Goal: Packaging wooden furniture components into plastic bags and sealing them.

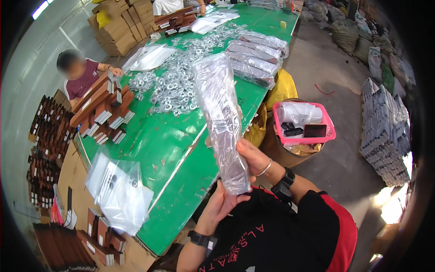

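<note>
A: Right up close, a long, narrow package in crinkled clear plastic [223, 124], dark brown showing through, tilts in mid-air by the bench's near edge!

B: And the hands?

A: Both on it! The left grip [220, 202] is clasped about the lower end; the right grip [251, 156] clutches the right side, just higher, some fingers hidden behind.

B: Next out, a long green-topped bench [172, 136], with flat, overlapping clear plastic bags [124, 199] at its near left corner.

A: Over to the right, off the bench, a pink plastic basket [332, 133] carries a white roll [301, 112] and a dark, flat rectangular object [315, 131].

B: Further along, reddish-brown bars with pale ends [102, 109] sit stacked crosswise on the left side, and a broad heap of shiny ring-shaped pieces [174, 93] spreads mid-bench!

A: Right of that heap, plastic-wrapped long packages [253, 59] lie side by side.

B: Behind the bars, a co-worker in a maroon shirt [83, 79], one hand by the stack; at the far back, brown cardboard cartons [120, 34] piled high.
</note>
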Demonstrator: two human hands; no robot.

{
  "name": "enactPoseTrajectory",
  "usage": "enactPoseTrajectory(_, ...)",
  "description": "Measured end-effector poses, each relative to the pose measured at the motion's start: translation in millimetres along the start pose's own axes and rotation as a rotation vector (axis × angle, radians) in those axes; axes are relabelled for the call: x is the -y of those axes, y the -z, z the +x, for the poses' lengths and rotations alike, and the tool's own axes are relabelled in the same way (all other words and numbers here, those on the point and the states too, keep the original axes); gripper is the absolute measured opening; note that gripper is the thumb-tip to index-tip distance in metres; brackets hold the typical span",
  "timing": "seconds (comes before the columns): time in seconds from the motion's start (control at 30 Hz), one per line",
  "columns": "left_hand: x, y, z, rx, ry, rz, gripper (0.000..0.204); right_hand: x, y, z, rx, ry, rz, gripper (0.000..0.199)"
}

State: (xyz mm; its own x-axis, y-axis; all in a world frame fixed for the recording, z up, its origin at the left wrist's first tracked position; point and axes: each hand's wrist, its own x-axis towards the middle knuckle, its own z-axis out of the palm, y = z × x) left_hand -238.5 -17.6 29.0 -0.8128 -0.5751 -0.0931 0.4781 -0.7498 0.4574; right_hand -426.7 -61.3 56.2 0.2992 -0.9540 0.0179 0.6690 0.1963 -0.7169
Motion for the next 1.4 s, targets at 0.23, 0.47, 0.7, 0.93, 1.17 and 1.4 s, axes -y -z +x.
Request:
enactPoseTrajectory(0.23, -11.5, -30.4, 33.9, -0.276, -0.394, 0.735, 0.091, -3.0, -7.4, 3.8, -0.279, 0.364, -0.455, 0.068)
enactPoseTrajectory(0.47, -31.8, -17.0, 13.0, -0.153, -0.147, 0.367, 0.073, 26.2, 28.6, -11.8, -0.182, 0.265, -0.407, 0.053)
enactPoseTrajectory(0.7, -47.8, -13.5, -12.5, -0.156, -0.02, 0.478, 0.078, 71.1, 30.3, -20.7, -0.394, 0.94, -1.814, 0.077)
enactPoseTrajectory(0.93, -87.7, -34.1, -24.8, -0.284, -0.108, 1.294, 0.083, 100.1, -19.4, -23.6, 0.101, 0.586, -2.035, 0.093)
enactPoseTrajectory(1.17, -129.5, -91.3, -24.0, -0.073, 0.161, 1.914, 0.087, 66.3, 23.0, -46.8, 0.439, 0.085, -1.443, 0.095)
enactPoseTrajectory(1.4, -133.3, -67.1, -18.8, -0.614, -0.581, 1.535, 0.083, 97.9, 59.4, -20.1, -0.078, 0.425, -1.56, 0.091)
